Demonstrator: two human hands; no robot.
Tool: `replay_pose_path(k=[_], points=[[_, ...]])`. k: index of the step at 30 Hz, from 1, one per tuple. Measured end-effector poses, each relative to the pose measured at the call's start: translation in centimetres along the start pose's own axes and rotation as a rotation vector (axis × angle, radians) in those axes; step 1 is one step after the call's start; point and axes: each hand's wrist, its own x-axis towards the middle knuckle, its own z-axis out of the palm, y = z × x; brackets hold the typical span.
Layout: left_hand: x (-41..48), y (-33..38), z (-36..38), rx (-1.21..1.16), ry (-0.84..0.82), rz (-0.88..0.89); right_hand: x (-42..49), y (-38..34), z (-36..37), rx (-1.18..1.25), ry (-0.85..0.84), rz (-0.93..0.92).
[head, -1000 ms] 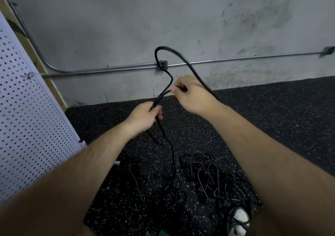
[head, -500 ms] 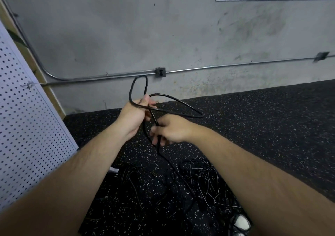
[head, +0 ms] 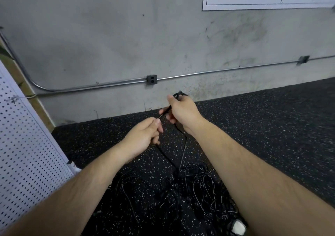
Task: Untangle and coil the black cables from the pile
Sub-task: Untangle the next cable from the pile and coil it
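Observation:
A black cable [head: 183, 153] runs up from a tangled pile of black cables [head: 197, 186] on the speckled floor to both my hands. My right hand [head: 183, 111] grips a small bunch of the cable, with a short loop sticking out above its fingers. My left hand [head: 143, 136], lower and to the left, pinches the same cable between thumb and fingers; a short taut stretch spans the two hands. Two strands hang down from the hands to the pile.
A white pegboard panel [head: 23, 154] leans at the left. The concrete wall ahead carries a metal conduit with an outlet box [head: 151, 80]. Black speckled rubber flooring [head: 272, 127] spreads to the right. A white-toed shoe [head: 238, 226] shows at the bottom beside the pile.
The wide loop seen earlier has been drawn in to a small bunch in my right hand, which rose up and right. My left hand dropped lower. The camera tilted up.

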Motion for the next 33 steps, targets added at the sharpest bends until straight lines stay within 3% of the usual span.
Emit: replay_pose_path(k=[4, 8, 10, 12, 14, 18, 20, 22, 26, 28, 30, 33], points=[[1.3, 1.0, -0.5, -0.12, 0.224, -0.011, -0.9, 0.6, -0.5, -0.319, -0.121, 0.097], [1.6, 2.1, -1.1, -0.405, 0.321, -0.022, -1.7, 0.9, 0.5, -0.18, -0.585, 0.029], [1.8, 2.6, -1.9, -0.579, 0.326, -0.027, -1.9, 1.7, 0.9, -0.339, -0.712, -0.011], [1.7, 3.0, -2.5, -0.693, 0.299, -0.004, -2.2, 2.6, 1.6, -0.531, -0.679, -0.091], [1.6, 2.8, -2.5, -0.62, 0.274, -0.003, -2.4, 2.7, 2.0, -0.542, -0.547, -0.164], [0.5, 1.7, -1.5, -0.432, -0.006, -0.118, -1.6, 0.4, 1.2, -0.254, -0.164, -0.228], [-0.6, 1.4, -0.7, -0.245, -0.209, -0.185, -0.8, -0.4, 0.5, 0.02, -0.072, -0.186], [-1.0, 1.3, -0.3, -0.082, -0.294, -0.176, -0.3, -0.5, 0.1, 0.161, -0.037, -0.164], [-0.8, 2.1, -0.8, 0.224, -0.102, -0.088, 0.1, 0.1, -0.3, 0.207, -0.13, -0.086], [-0.6, 2.3, -1.1, 0.293, -0.023, -0.045, 0.0, 0.6, -0.5, 0.005, -0.264, -0.041], [-0.6, 2.6, -1.4, 0.201, -0.025, -0.057, -0.3, 1.0, -0.6, -0.226, -0.329, -0.021], [-0.6, 3.1, -2.1, 0.253, 0.047, -0.014, -0.2, 0.8, -0.6, -0.234, -0.184, 0.005]])
